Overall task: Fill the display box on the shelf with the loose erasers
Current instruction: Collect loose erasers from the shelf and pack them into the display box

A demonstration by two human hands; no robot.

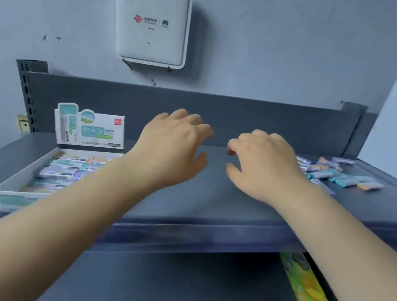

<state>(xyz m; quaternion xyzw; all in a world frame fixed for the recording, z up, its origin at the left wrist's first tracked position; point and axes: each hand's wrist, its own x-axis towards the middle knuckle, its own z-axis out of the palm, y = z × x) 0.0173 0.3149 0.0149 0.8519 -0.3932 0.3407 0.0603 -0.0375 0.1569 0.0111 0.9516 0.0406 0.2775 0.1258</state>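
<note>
Left hand (174, 146) and right hand (264, 164): both palm-down above the middle of the grey shelf (210, 200), fingers loosely curled, nothing held. They sit close together, not touching. Display box (26, 189): on the shelf, left of the left forearm, lid card upright at its back, partly filled with wrapped erasers. Loose erasers (341, 175): scattered on the shelf beyond the right hand. Green package (310, 294): on the lower shelf.
</note>
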